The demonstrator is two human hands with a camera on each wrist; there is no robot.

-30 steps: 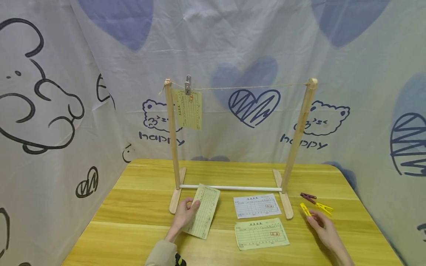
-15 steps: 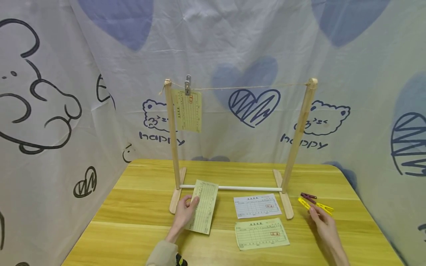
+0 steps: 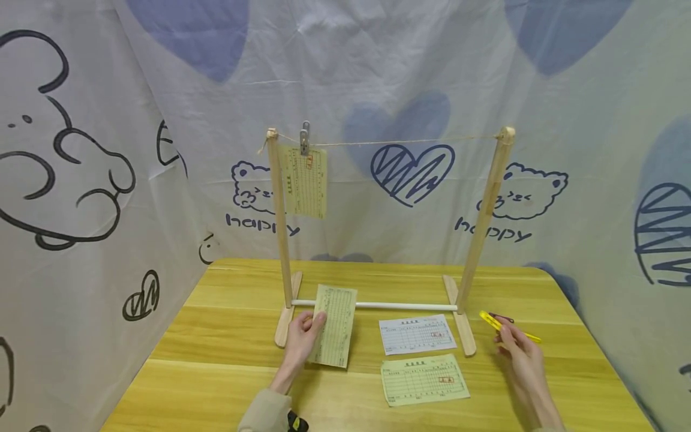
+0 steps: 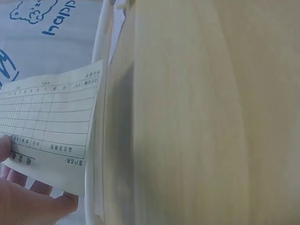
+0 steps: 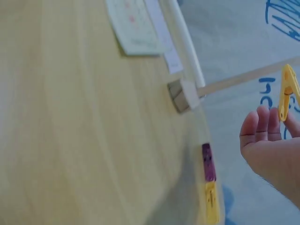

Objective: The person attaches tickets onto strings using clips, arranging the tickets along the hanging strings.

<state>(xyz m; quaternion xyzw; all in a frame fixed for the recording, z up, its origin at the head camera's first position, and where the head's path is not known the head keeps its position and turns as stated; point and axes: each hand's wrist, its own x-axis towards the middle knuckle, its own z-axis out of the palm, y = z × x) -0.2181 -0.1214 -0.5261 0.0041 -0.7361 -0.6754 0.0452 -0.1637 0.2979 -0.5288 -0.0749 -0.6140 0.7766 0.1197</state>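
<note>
Between thumb and fingers, my left hand (image 3: 303,342) pinches a yellow printed receipt slip (image 3: 337,324), raised upright in front of the rack's white crossbar. In the left wrist view the slip (image 4: 49,122) shows its ruled grid, with the thumb on its face. At the right, my right hand (image 3: 522,358) holds a yellow clothespin (image 3: 490,320) by the fingertips; the right wrist view has this clothespin (image 5: 286,91) above the fingers. A yellow slip (image 3: 306,180) hangs from the string (image 3: 399,143) under a metal clip (image 3: 305,139).
A white slip (image 3: 417,335) and another yellow slip (image 3: 425,380) lie on the wooden table (image 3: 205,372). Beyond the right hand lie a purple clothespin (image 5: 208,161) and a second yellow clothespin (image 5: 212,201). The rack's right post (image 3: 483,222) stands between the slips and the clothespins.
My left hand has raised the slip slightly and turned it more upright. My right hand has lifted a little, and the yellow clothespin has shifted left and up. The hanging slip has swung slightly.
</note>
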